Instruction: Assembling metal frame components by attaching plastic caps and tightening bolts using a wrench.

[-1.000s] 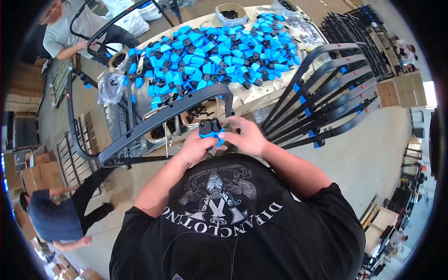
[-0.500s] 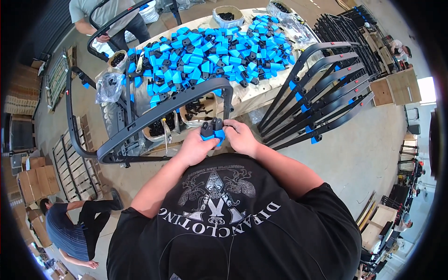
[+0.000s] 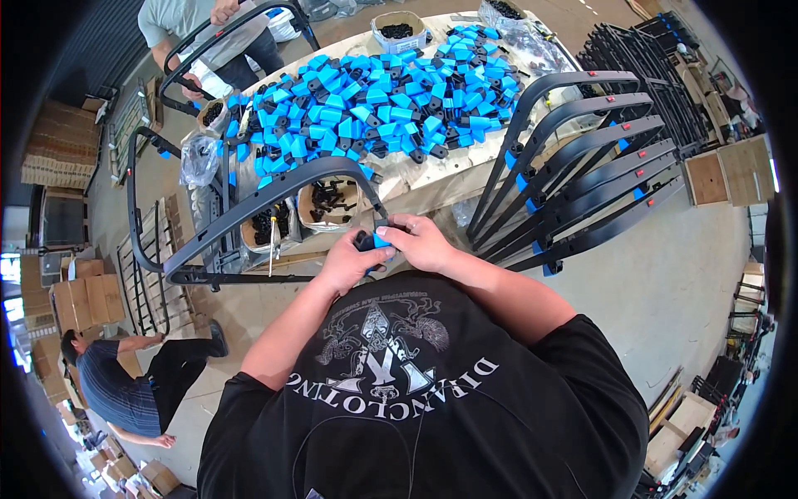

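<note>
My left hand (image 3: 351, 259) is closed around a blue-and-black plastic bracket (image 3: 364, 242), its dark end showing between the fingers. Close against it, my right hand (image 3: 422, 243) pinches a second blue-and-black bracket (image 3: 381, 239), mostly covered by fingers. Just beyond both hands, one end of a black curved tube frame (image 3: 274, 193) comes down to the fingertips; whether it touches the brackets I cannot tell. Past the frame, a large pile of blue-and-black brackets (image 3: 366, 104) covers the table.
Boxes of small black parts (image 3: 328, 204) stand at the table's near edge. A screwdriver (image 3: 273, 241) is by them. Several black frames with blue brackets (image 3: 573, 179) lean at the right. A co-worker (image 3: 220, 50) holds another frame at the far left; another person (image 3: 125, 387) bends over at left.
My hands have drawn closer together, and the brackets, which stood upright side by side, are now turned and more covered. The far co-worker's second hand has come onto their frame.
</note>
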Demonstrator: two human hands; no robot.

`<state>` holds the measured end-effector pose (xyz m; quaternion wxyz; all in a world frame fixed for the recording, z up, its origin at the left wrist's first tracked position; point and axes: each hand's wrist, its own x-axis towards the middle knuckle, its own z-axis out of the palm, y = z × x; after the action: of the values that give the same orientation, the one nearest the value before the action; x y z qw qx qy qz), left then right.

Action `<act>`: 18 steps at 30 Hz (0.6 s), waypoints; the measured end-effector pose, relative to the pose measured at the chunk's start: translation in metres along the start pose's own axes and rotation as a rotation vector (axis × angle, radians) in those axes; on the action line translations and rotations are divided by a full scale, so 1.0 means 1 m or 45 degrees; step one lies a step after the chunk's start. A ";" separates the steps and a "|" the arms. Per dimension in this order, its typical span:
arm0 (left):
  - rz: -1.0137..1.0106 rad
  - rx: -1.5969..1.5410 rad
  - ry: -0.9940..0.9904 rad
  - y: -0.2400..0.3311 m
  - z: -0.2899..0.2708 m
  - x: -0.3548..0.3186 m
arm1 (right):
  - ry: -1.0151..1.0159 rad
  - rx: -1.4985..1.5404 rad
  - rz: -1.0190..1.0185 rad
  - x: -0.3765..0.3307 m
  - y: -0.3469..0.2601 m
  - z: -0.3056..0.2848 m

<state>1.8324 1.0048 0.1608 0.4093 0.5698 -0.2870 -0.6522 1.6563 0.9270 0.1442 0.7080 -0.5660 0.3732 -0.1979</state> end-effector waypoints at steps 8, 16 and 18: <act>0.108 0.386 0.155 -0.001 0.027 0.001 | -0.119 0.041 0.098 0.001 0.005 -0.022; 0.181 0.085 0.146 -0.030 0.001 0.011 | -0.060 0.888 0.440 0.021 0.019 -0.033; 0.086 -0.083 0.185 -0.026 -0.003 0.006 | -0.081 0.934 0.426 0.027 0.026 -0.041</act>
<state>1.8297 1.0132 0.1358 0.4691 0.5919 -0.2542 -0.6041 1.6393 0.8886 0.1082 0.8967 -0.2129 0.3426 -0.1823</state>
